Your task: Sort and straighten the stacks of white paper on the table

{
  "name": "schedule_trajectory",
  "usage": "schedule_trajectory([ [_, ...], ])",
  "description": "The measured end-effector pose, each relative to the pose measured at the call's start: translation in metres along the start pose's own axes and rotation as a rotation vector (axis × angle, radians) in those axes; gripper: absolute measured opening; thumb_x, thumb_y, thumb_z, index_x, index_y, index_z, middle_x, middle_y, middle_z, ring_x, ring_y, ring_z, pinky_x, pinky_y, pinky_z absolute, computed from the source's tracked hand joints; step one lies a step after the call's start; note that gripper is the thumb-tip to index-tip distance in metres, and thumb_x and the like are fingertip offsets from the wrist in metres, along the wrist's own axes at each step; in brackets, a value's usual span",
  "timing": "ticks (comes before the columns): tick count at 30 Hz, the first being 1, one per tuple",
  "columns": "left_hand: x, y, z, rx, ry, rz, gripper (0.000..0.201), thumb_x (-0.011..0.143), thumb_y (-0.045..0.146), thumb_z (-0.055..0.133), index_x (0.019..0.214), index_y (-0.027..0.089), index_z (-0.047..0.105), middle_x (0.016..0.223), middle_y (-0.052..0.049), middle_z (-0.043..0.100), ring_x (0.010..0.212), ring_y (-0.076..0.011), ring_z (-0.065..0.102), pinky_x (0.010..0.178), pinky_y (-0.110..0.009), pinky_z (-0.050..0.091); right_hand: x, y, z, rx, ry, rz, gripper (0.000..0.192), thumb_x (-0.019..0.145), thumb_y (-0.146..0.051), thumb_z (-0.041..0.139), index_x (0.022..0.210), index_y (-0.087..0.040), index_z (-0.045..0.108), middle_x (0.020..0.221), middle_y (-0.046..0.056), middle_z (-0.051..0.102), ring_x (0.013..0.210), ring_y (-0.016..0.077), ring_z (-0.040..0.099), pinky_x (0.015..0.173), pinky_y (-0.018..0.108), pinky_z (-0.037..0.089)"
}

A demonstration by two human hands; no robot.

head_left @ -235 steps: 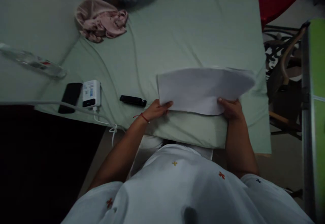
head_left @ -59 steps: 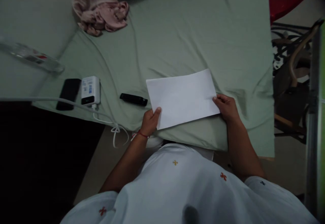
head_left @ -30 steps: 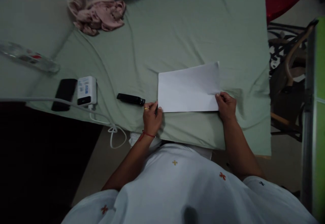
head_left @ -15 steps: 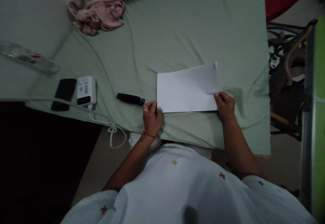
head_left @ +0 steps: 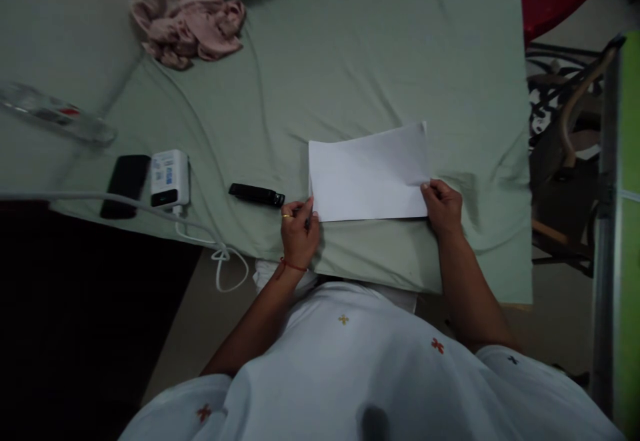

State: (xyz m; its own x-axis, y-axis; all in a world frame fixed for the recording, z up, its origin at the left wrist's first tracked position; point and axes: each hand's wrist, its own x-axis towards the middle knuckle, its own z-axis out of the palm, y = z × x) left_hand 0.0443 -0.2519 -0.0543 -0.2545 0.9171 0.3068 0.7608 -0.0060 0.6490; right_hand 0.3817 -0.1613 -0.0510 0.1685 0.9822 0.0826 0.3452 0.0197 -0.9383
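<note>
White paper (head_left: 370, 177), perhaps several sheets together, lies over the green cloth in front of me, its far right corner raised. At its near left corner, my left hand (head_left: 300, 231) is closed with thumb and fingers on the edge. My right hand (head_left: 444, 207) pinches the right edge near the lower corner. Just left of my left hand lies a black stapler (head_left: 256, 195), touched by neither hand.
A green cloth (head_left: 470, 94) covers the table. To the left are a white power bank (head_left: 171, 179) with a white cable (head_left: 233, 287), a black phone-like slab (head_left: 126, 186), a plastic bottle (head_left: 55, 114) and a crumpled pink cloth (head_left: 190, 24). A red chair (head_left: 565, 1) stands far right.
The fingers of my left hand have shifted slightly inward onto the paper's left edge, which bends a little there. My right hand keeps its grip in the same place.
</note>
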Motion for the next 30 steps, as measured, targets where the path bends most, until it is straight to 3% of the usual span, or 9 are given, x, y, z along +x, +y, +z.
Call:
schedule_trajectory([
  [9,-0.001,0.004,-0.002,-0.003,-0.007,0.08,0.036,0.095,0.027,0.061,0.128,0.023,0.075,0.118,-0.01,0.053,0.083,-0.0141,0.056,0.08,-0.033,0.056,-0.001,-0.003,0.0,-0.022,-0.002,-0.007,0.027,0.087,-0.044,0.066,0.091,-0.019,0.074,0.068,-0.003,0.052,0.062,0.0113,0.042,0.058,0.026,0.035],
  [17,0.001,0.011,-0.007,0.019,-0.05,0.226,0.032,0.095,0.022,0.06,0.123,0.025,0.075,0.119,-0.012,0.068,0.114,-0.0263,0.059,0.102,-0.046,0.05,0.0,-0.001,0.001,0.012,-0.001,0.0,0.027,0.087,-0.044,0.067,0.092,-0.019,0.075,0.07,-0.003,0.054,0.063,0.0114,0.043,0.06,0.026,0.035],
  [22,-0.001,0.008,-0.006,-0.045,0.013,-0.003,0.043,0.093,0.029,0.062,0.135,0.019,0.064,0.108,-0.01,0.073,0.107,-0.0245,0.064,0.099,-0.042,0.051,0.0,0.0,0.0,-0.018,-0.002,0.001,0.028,0.088,-0.046,0.066,0.092,-0.019,0.075,0.069,-0.003,0.054,0.062,0.0116,0.043,0.058,0.026,0.034],
  [26,0.0,0.006,-0.005,-0.014,0.069,-0.164,0.032,0.088,0.032,0.068,0.118,0.02,0.069,0.086,-0.005,0.07,0.098,-0.0241,0.064,0.094,-0.04,0.052,-0.001,-0.002,0.0,-0.041,-0.002,0.001,0.028,0.087,-0.045,0.065,0.093,-0.019,0.075,0.068,-0.003,0.054,0.062,0.0118,0.043,0.058,0.026,0.034],
  [30,0.002,0.007,-0.003,-0.03,0.044,-0.209,0.033,0.082,0.03,0.073,0.113,0.02,0.07,0.085,-0.003,0.068,0.091,-0.0229,0.065,0.091,-0.04,0.053,-0.001,-0.004,0.0,-0.051,-0.005,0.005,0.029,0.087,-0.045,0.065,0.094,-0.019,0.075,0.069,-0.002,0.055,0.062,0.0121,0.044,0.058,0.026,0.035],
])
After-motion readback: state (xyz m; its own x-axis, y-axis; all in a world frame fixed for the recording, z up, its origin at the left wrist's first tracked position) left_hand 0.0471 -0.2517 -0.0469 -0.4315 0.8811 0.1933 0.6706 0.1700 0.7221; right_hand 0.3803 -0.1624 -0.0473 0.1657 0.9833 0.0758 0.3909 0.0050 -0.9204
